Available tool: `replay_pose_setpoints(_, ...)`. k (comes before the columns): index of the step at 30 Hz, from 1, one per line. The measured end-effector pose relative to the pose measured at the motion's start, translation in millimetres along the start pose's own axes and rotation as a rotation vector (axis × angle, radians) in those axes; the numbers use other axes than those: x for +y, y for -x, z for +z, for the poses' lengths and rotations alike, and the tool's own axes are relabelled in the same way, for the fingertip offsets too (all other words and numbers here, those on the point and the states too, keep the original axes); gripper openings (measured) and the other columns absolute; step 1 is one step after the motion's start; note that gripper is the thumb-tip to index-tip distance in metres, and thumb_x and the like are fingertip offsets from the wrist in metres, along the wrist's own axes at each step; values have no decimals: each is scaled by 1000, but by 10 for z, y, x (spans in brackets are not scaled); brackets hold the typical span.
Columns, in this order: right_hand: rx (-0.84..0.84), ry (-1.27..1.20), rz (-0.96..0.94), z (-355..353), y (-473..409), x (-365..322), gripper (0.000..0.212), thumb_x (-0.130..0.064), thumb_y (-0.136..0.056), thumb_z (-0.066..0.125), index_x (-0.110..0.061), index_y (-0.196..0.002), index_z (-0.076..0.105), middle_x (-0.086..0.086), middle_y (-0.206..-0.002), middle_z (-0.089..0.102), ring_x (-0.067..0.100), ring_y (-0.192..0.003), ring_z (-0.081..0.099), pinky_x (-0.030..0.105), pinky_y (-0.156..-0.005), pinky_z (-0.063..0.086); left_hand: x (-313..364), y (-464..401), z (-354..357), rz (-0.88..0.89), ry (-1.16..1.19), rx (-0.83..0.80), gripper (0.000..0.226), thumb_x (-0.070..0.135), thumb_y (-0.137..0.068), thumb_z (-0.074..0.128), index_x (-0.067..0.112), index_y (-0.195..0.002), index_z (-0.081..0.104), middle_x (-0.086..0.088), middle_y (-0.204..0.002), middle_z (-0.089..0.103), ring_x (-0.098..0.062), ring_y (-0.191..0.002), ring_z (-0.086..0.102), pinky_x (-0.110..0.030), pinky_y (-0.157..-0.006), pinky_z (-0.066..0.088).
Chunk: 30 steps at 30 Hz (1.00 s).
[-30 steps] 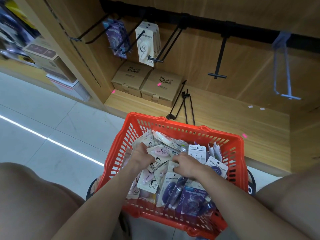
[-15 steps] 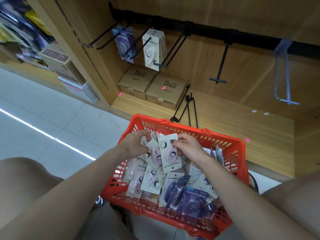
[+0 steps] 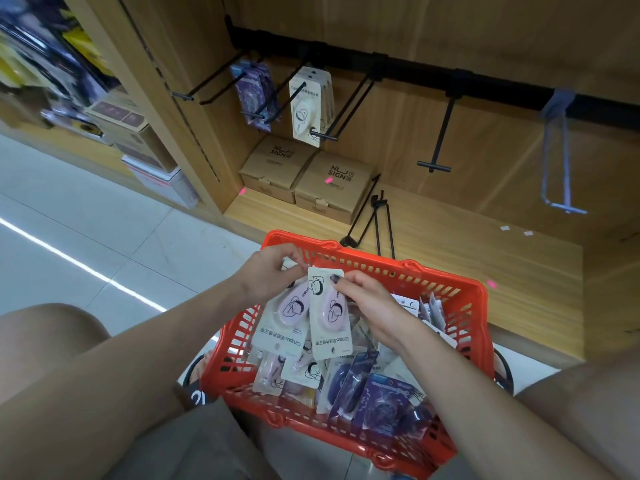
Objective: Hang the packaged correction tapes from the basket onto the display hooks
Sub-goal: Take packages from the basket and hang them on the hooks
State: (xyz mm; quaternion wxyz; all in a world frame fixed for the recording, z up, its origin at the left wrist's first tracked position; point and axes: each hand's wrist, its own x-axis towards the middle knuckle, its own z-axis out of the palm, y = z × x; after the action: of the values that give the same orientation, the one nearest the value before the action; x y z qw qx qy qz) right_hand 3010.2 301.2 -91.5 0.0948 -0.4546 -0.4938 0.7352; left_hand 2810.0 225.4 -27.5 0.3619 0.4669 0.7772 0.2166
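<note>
A: Head view first. What have the fingers got?

B: My right hand (image 3: 372,304) pinches the top corner of a pink pack (image 3: 329,315), thumb on its face. My left hand (image 3: 268,277) curls its fingertips round the top of a second pink pack (image 3: 282,318) just beside it. Both packs hang over the basket (image 3: 446,292), touching edge to edge.

A: How far along are we?

B: Early, I'd judge. At twelve o'clock one hook (image 3: 313,109) carries cream packs (image 3: 308,105); at eleven another carries purple packs (image 3: 254,90). The other hooks I can see are bare, and the basket is full of packs. Neither pink pack is on a hook yet.

A: Materials?

B: Packs are flat card with a glossy blister over a rounded, teardrop tape body; each has a hang hole at its top. The basket is red lattice plastic. Hooks are thin black wire on a black rail (image 3: 433,76), against wood-grain panels. Two cardboard boxes (image 3: 304,178) sit on the shelf below.
</note>
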Motion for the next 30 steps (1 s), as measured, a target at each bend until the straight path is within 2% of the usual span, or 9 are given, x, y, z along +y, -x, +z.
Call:
replay_pose_setpoints(2,-61,-127,73,24,56,-41,24,-39,-104,62,-15,-100,56,11,-108,71,23,-93,64,41,-79,54,7,-29,117,-20,12,60,8,26,-97,66,23,-90,65,4,-82,69,-18,-64,52,-31,-63,42)
replay_pose_setpoints(4,-138,-244,145,82,126,-65,26,-41,-104,60,-17,-107,53,16,-117,68,30,-103,67,52,-78,60,22,-44,216,-41,54,127,14,27,-97,66,30,-84,62,11,-68,66,-11,-57,50,-34,-59,45)
replay_pose_setpoints(7,-139,-318,200,180,208,-99,39,-43,-105,59,-14,-130,52,21,-132,67,38,-118,70,66,-84,60,-11,-56,323,-70,136,228,10,31,-97,68,27,-87,67,3,-70,70,-19,-61,56,-40,-63,50)
replay_pose_setpoints(9,-107,-287,203,217,233,-122,43,-46,-105,58,-16,-136,54,18,-128,72,36,-114,72,66,-87,59,-36,-46,367,-61,142,286,23,41,-99,67,27,-82,61,8,-54,58,-13,-49,45,-33,-53,41)
replay_pose_setpoints(15,-151,-261,200,224,195,-104,50,-47,-97,67,-14,-134,60,12,-121,77,30,-113,74,59,-95,59,-50,-35,427,-50,165,423,48,40,-109,49,22,-64,44,10,-49,47,-9,-48,38,-28,-51,30)
replay_pose_setpoints(18,-119,-250,155,193,175,-69,61,-46,-80,76,-11,-130,66,12,-121,76,34,-119,70,55,-102,56,-56,-50,403,-68,208,400,52,38,-110,44,11,-66,42,2,-57,45,-17,-57,38,-36,-58,32)
replay_pose_setpoints(20,-121,-224,128,137,167,-73,61,-45,-78,78,-14,-130,70,11,-123,76,33,-122,69,53,-105,55,-60,-65,384,-87,260,351,55,40,-110,39,1,-73,51,0,-63,51,-17,-62,44,-37,-64,36)
replay_pose_setpoints(26,-104,-273,129,-147,100,-130,40,-25,-95,72,-5,-130,69,16,-126,74,39,-128,64,58,-109,50,-137,-117,264,-91,247,266,69,56,-108,32,0,-76,58,-6,-66,65,-9,-60,53,-30,-61,44)
replay_pose_setpoints(30,-101,-240,159,-34,138,-124,41,-25,-101,68,3,-131,62,24,-130,69,36,-117,67,59,-110,48,-122,-75,356,-52,168,112,50,62,-105,39,29,-82,67,21,-67,62,8,-62,54,-25,-68,42)
